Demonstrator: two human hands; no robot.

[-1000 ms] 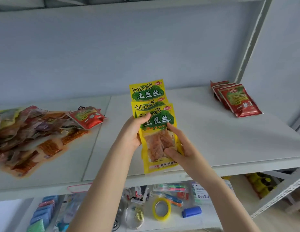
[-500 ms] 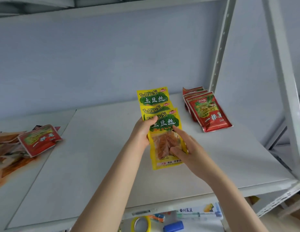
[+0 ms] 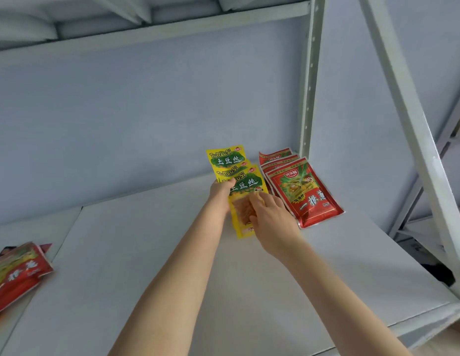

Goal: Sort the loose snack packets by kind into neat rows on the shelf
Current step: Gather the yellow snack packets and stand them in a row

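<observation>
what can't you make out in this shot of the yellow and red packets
Head view only.
Yellow plastic snack packets: three tops show; the left hand and right hand cover the lower parts, so any more are hidden.
Row of red foil snack packets: the front one overlaps the rest; only top strips show.
Loose red packet: blurred, cut off by the left edge.

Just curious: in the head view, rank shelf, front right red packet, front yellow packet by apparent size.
Shelf
front red packet
front yellow packet, partly hidden by the left hand and right hand, so less sure
</observation>
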